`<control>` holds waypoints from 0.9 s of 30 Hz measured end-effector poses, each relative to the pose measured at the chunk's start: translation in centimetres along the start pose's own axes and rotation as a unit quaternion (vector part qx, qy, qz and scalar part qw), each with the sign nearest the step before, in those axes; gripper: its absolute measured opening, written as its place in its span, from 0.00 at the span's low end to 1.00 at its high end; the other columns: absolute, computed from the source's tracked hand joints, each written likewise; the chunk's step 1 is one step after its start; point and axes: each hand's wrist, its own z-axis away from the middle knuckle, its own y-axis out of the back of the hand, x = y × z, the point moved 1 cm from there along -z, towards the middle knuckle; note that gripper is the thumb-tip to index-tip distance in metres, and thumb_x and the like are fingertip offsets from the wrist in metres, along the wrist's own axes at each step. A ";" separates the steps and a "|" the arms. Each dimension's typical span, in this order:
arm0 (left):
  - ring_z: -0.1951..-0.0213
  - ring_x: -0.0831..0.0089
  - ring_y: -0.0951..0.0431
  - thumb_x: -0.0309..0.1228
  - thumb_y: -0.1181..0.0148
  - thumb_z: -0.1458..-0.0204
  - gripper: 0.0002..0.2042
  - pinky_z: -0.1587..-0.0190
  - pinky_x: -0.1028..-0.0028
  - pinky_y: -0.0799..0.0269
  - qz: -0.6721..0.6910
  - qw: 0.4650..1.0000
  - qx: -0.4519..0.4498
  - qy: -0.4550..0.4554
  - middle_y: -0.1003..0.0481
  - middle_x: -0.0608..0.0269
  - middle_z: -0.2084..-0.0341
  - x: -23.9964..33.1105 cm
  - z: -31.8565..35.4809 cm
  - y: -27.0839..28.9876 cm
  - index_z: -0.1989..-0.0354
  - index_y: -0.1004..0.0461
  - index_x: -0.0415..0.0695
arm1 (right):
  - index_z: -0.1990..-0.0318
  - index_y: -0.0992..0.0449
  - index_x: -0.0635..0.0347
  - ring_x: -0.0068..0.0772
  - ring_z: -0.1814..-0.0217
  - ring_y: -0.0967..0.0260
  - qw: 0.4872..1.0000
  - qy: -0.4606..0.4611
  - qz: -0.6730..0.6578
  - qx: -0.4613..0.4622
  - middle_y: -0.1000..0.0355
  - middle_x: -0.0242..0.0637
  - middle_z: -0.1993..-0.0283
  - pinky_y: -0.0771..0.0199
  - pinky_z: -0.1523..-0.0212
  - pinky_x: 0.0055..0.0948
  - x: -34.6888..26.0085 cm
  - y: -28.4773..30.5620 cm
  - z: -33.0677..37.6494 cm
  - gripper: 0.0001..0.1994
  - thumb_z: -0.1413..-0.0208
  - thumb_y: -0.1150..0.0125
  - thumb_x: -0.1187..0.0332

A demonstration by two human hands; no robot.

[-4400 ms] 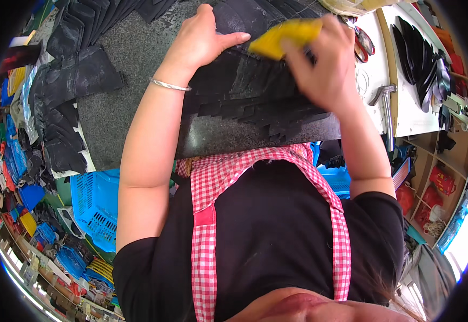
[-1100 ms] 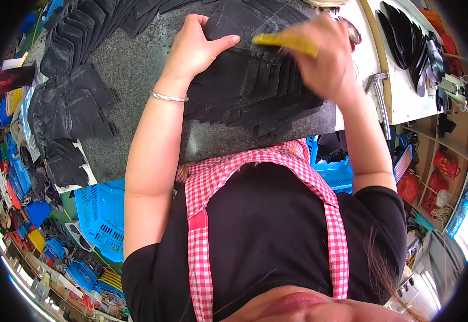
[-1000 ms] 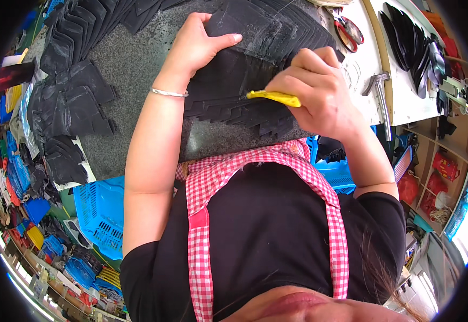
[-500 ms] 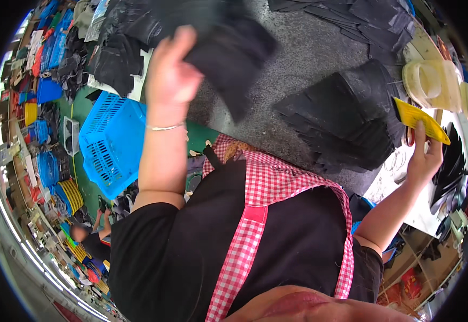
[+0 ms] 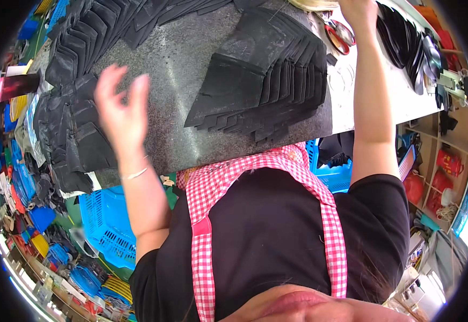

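Left hand (image 5: 122, 110) was spread, empty; right hand (image 5: 359, 12) was cropped, grip couldn't be told. Black sheets (image 5: 233, 81), right of left fingers, were judged light, pliable, best pinched by edges.

Bare speckled-grey tabletop (image 5: 167, 102) lies open between the left hand (image 5: 121, 110) and a fanned stack of thin black sheets (image 5: 269, 80); overlapping flat black pieces (image 5: 90, 140) (several deep) block the left edge.

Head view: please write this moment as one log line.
left hand: open, empty; right hand: cut off at top edge; black pieces: overlapping on grey slab
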 end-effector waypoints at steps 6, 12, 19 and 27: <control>0.44 0.54 0.20 0.52 0.23 0.51 0.44 0.44 0.65 0.23 -0.038 0.958 -0.280 0.042 0.22 0.38 0.45 7.3 -0.3 -10.5 0.34 0.33 0.30 | 0.54 0.15 0.61 0.56 0.55 0.20 0.998 -0.025 0.009 -0.063 0.19 0.55 0.60 0.22 0.52 0.44 -0.1 -2.1 0.2 0.14 0.43 0.34 0.63; 0.55 0.69 0.19 0.45 0.20 0.52 0.38 0.50 0.72 0.23 0.121 0.950 -0.271 0.094 0.20 0.50 0.53 4.2 -1.0 -12.0 0.38 0.28 0.31 | 0.50 0.18 0.68 0.31 0.54 0.21 0.938 -0.205 -0.281 -0.009 0.16 0.41 0.56 0.24 0.51 0.33 4.1 -3.7 -0.1 0.14 0.39 0.35 0.70; 0.64 0.77 0.23 0.40 0.20 0.51 0.31 0.59 0.76 0.24 0.036 0.974 -0.214 0.059 0.22 0.60 0.62 6.1 -0.8 -10.9 0.45 0.26 0.32 | 0.52 0.18 0.68 0.22 0.68 0.28 0.885 -0.280 -0.369 -0.037 0.21 0.34 0.64 0.31 0.66 0.22 5.2 -3.2 2.3 0.11 0.39 0.36 0.72; 0.67 0.77 0.25 0.48 0.16 0.60 0.36 0.64 0.75 0.25 0.146 0.953 -0.237 0.115 0.24 0.64 0.66 2.8 -1.9 -11.7 0.49 0.26 0.37 | 0.57 0.20 0.67 0.15 0.77 0.40 0.705 -0.301 -0.577 -0.282 0.26 0.31 0.70 0.40 0.75 0.17 -0.2 -0.4 6.4 0.07 0.38 0.36 0.72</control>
